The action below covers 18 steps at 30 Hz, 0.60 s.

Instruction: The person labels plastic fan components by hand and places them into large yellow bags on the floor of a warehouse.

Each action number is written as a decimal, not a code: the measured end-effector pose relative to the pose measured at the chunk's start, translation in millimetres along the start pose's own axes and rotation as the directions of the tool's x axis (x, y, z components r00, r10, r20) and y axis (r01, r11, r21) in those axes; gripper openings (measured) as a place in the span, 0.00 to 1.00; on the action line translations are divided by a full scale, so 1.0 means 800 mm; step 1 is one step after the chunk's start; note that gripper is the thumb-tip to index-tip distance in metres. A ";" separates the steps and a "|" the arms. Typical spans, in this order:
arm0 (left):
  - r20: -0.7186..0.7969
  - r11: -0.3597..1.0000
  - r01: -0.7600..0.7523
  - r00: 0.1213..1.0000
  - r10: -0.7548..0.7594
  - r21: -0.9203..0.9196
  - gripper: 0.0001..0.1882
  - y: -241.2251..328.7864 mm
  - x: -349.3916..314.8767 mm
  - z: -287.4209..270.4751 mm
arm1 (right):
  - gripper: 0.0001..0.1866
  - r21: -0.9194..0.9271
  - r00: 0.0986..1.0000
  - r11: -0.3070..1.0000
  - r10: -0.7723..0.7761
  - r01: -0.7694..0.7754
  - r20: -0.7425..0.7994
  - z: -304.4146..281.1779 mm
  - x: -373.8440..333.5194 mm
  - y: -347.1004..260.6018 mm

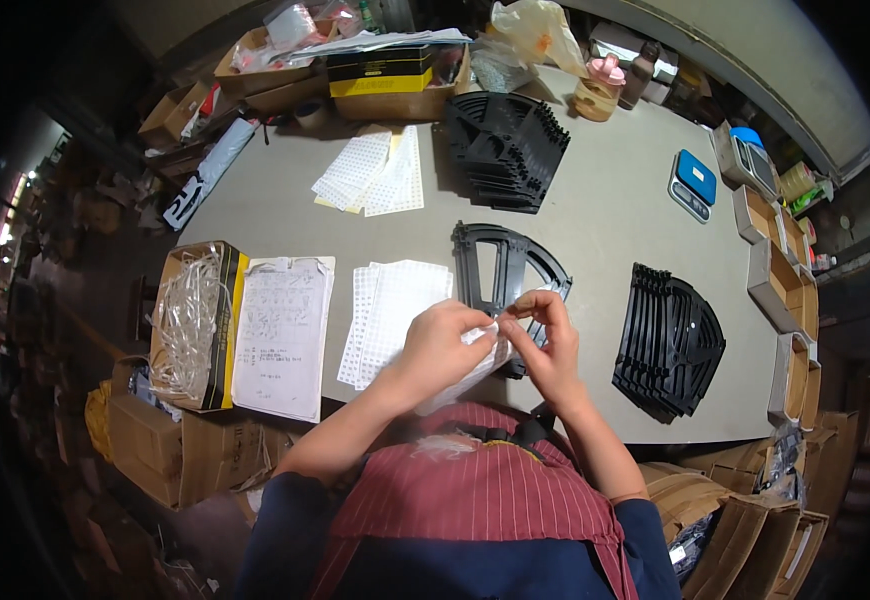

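Observation:
Close to the table's front edge, my left hand (440, 350) pinches the top corner of a white sticker sheet (473, 383), which hangs tilted toward my apron. My right hand (548, 355) meets it at that corner, thumb and forefinger drawn together. Whatever is between those fingertips is too small to make out. Just beyond both hands lies a black fan-shaped plastic part (468, 268) with openings, its near portion partly hidden by my right hand. Left of it, more white sticker sheets (405, 300) with rows of small marks lie overlapping on the table.
Similar black parts are stacked at the far middle (505, 150) and at right (670, 345). Farther sticker sheets (370, 170) lie near a blue scale (695, 180) across the table. At left are a handwritten paper (283, 330) and a box of clear strips (190, 325). Cardboard trays (780, 280) line the right edge.

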<state>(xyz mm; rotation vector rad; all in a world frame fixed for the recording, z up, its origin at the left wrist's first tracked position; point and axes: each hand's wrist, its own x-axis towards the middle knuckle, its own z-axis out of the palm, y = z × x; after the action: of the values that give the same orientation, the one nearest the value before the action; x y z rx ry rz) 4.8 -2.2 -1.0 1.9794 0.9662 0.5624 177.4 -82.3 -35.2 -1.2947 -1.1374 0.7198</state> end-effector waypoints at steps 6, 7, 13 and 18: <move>0.037 0.999 0.030 0.999 -0.029 -0.031 0.16 -0.006 0.003 -0.002 | 0.22 0.380 0.964 0.886 0.239 -0.266 0.116 -0.005 0.013 0.013; 0.045 0.998 0.042 0.998 -0.040 -0.040 0.16 -0.009 0.004 -0.002 | 0.21 0.417 0.953 0.858 0.269 -0.302 0.137 -0.005 0.015 0.015; 0.082 0.989 0.123 0.990 -0.116 -0.085 0.17 -0.020 0.007 -0.005 | 0.21 0.500 0.909 0.760 0.343 -0.417 0.237 -0.006 0.030 0.024; 0.165 0.959 0.229 0.965 -0.202 -0.164 0.18 -0.030 0.012 -0.007 | 0.18 0.225 0.966 0.940 0.256 -0.257 0.037 -0.017 0.059 0.083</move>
<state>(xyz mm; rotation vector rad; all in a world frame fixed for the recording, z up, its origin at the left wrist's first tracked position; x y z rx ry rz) -3.3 16.5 -17.6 1.7009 0.9875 0.3626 217.6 -31.4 -87.1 -1.2560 -0.8693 1.0183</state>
